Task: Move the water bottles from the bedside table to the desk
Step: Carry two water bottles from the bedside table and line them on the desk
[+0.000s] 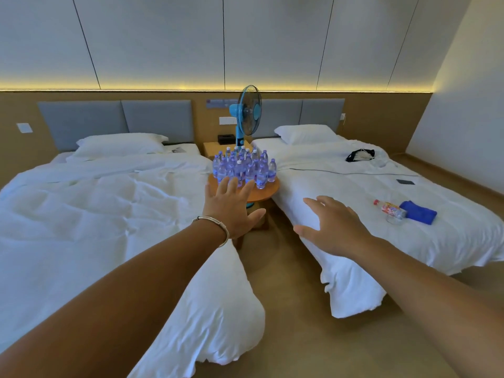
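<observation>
Clear water bottles point(244, 167) just beyond both outstretched hands point(278, 214).

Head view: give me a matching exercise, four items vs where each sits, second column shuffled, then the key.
Items:
1. water bottles
2. fan
3. blue cloth
4. left hand

Places:
A. lying on the right bed, beside a red-labelled bottle
B. standing clustered on the round wooden table
C. open, reaching toward the bottle cluster
D. upright behind the bottles, between the two headboards

Pairs: 1-B, 2-D, 3-A, 4-C
</observation>
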